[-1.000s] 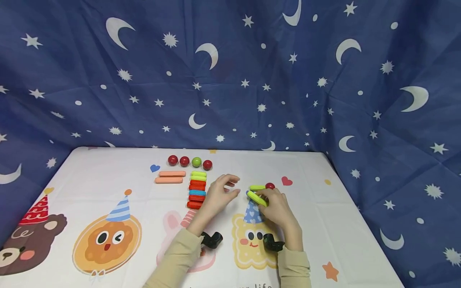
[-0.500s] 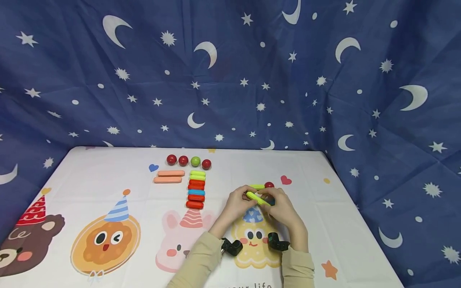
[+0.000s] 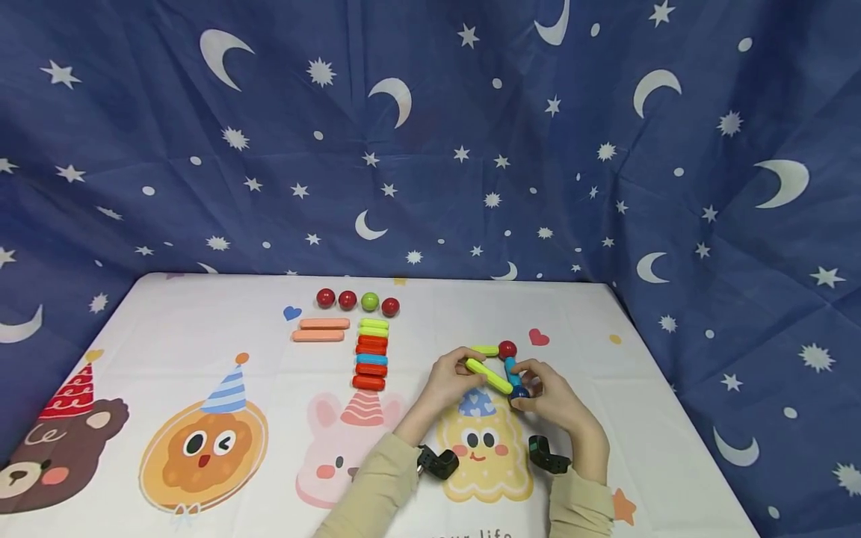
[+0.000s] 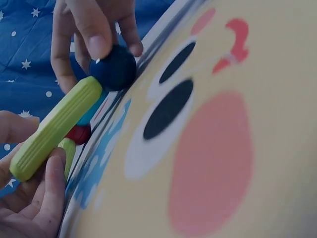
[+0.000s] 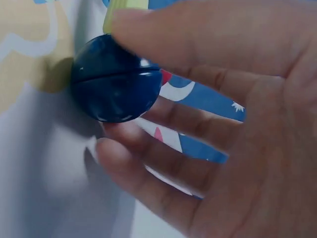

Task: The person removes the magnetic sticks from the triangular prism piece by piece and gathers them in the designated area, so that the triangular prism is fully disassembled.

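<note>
My left hand (image 3: 464, 368) pinches the left end of a yellow-green stick (image 3: 489, 376) that slants down to the right. Its far end touches a dark blue ball (image 3: 519, 391), which my right hand (image 3: 529, 385) pinches between thumb and fingers. A second green stick (image 3: 484, 350), a red ball (image 3: 507, 349) and a short blue stick (image 3: 513, 369) close a small triangle with them on the table. The left wrist view shows the green stick (image 4: 57, 129) meeting the blue ball (image 4: 115, 68), with the red ball (image 4: 78, 134) behind. In the right wrist view the blue ball (image 5: 116, 79) lies under my fingers (image 5: 198, 49).
A row of red and green balls (image 3: 358, 301) lies at the back of the table. Two orange sticks (image 3: 321, 329) and a column of green, red and blue sticks (image 3: 370, 353) sit in front of them. The cartoon tablecloth (image 3: 202, 448) meets a starry blue backdrop (image 3: 430, 149).
My left hand moved right from the stick column and took the green stick's left end. My right hand shifted down-right onto the dark blue ball, now at the stick's far end.
</note>
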